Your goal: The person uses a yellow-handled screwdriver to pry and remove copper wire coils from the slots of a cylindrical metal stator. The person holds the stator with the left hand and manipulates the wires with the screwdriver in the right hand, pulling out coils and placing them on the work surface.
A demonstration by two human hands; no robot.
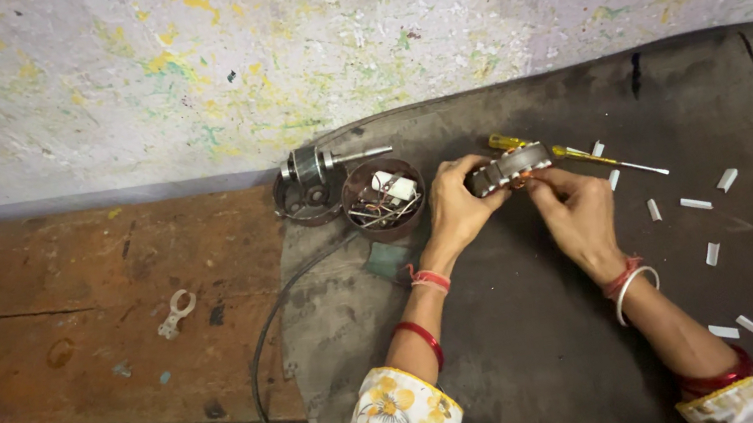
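My left hand (457,209) grips the left end of a grey ring-shaped motor stator (510,166) with white slot liners and copper winding. My right hand (575,208) pinches its lower right edge from below. Both hands hold it just above a dark mat (559,344). A yellow-handled screwdriver (579,154) lies on the mat right behind the stator.
A round metal cup (383,200) of small parts and a rotor with shaft (319,165) on its end cover stand left of my hands. Several white paper strips (697,203) are scattered at the right. A wooden board (91,317) with a small metal clip (175,314) lies at the left.
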